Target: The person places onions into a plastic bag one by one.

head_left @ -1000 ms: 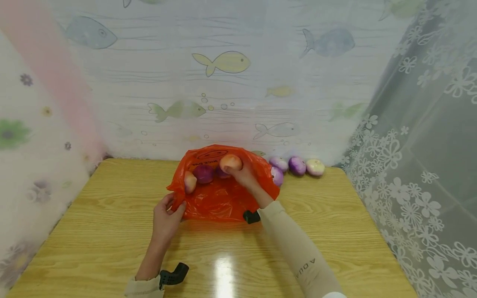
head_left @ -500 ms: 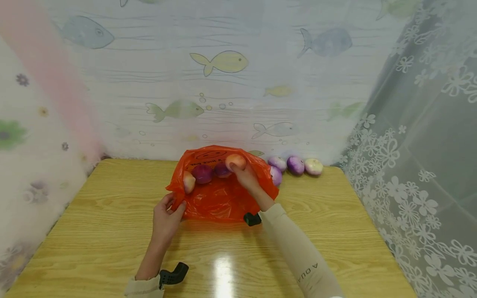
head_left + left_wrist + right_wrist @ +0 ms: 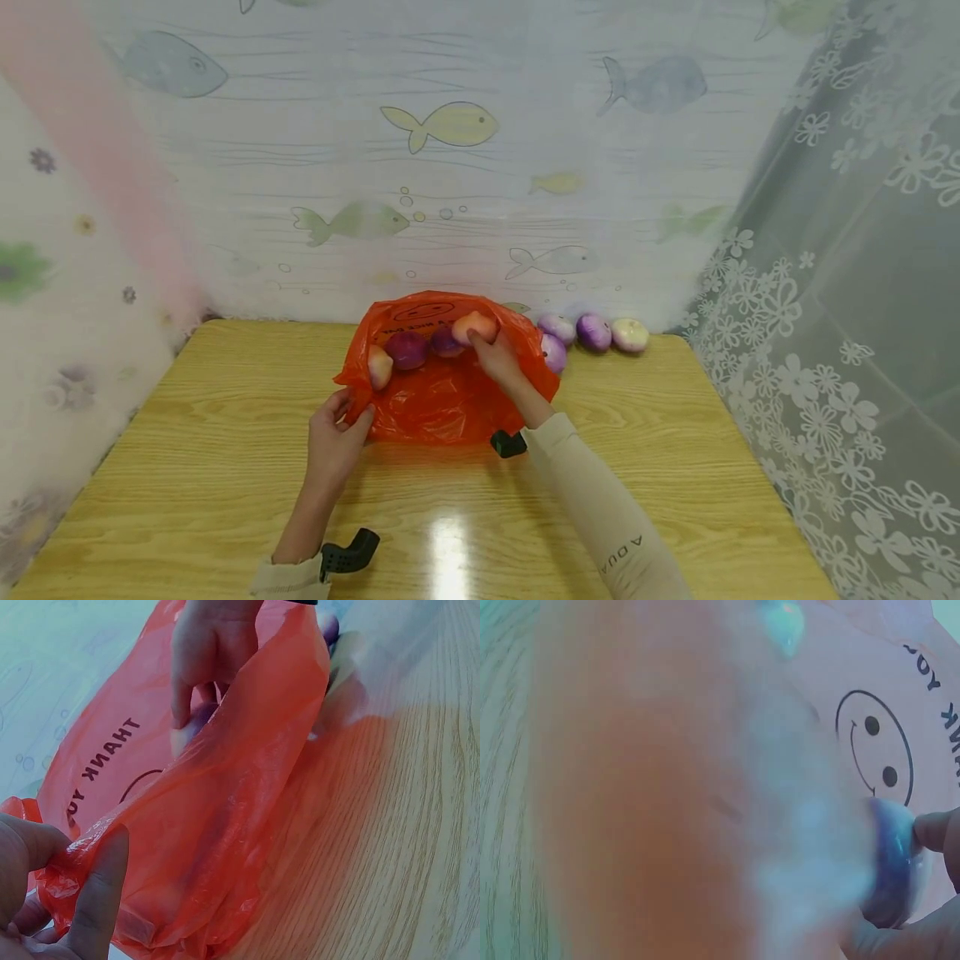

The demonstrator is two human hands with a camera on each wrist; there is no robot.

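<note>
A red plastic bag [image 3: 442, 408] lies on the table with its mouth toward me. My left hand [image 3: 337, 437] pinches the bag's left edge between thumb and fingers; the left wrist view shows the film [image 3: 71, 881] bunched there. Reaching into the mouth, my right hand [image 3: 495, 358] grips a purple-and-white onion [image 3: 474, 327] that looks orange inside the bag. In the right wrist view, fingertips [image 3: 934, 831] press on this onion [image 3: 892, 862], while blurred film covers much of the picture. Left of it in the bag sit a purple onion [image 3: 407, 350], a darker one [image 3: 447, 342] and a pale one [image 3: 379, 367].
Several purple-and-white onions stand outside the bag at the back right, among them a deep purple one [image 3: 594, 332] and a cream one [image 3: 630, 335]. A curtain with printed fish [image 3: 457, 123] hangs behind the wooden table [image 3: 202, 433]. Lace [image 3: 810, 375] borders the right side.
My right hand has shifted slightly right and lowered a little with the onion inside the bag. The left hand keeps its hold on the bag's edge.
</note>
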